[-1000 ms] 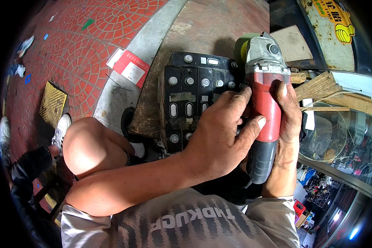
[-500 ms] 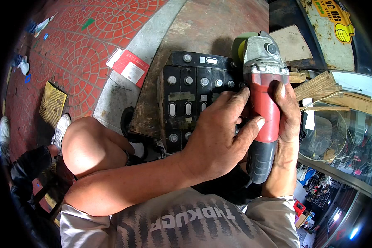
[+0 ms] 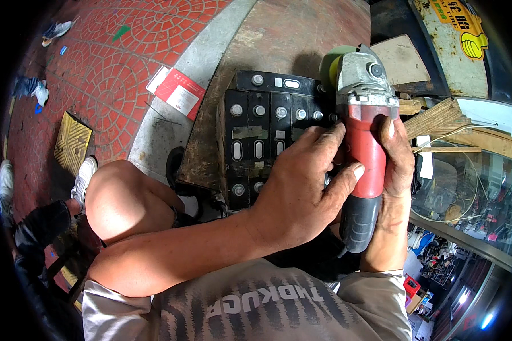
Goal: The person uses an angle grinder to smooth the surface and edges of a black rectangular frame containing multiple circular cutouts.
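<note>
An angle grinder [image 3: 365,148] with a red body, a silver head and a black rear end lies lengthwise between my two hands. Its green and yellow disc [image 3: 327,67] shows at the left of the head. My right hand [image 3: 398,152] is wrapped round the body from the right and beneath, thumb on top. From the left, my left hand [image 3: 298,196] grips the body, its thumb lying on the red casing; some fingertips are hidden. Under the grinder and my left hand sits a black block [image 3: 247,166] with rows of round metal studs and oval slots, partly covered.
A brown worn board [image 3: 293,34] lies beneath the block. Wood offcuts [image 3: 438,122] and a glass-topped case [image 3: 466,190] are at the right. A red and white box [image 3: 179,94] rests on the kerb. Another person's shoes [image 3: 41,91] show on red paving at far left.
The grinder's head has shifted very slightly down and to the right; both hands keep their hold. At the upper left, another person's feet have moved.
</note>
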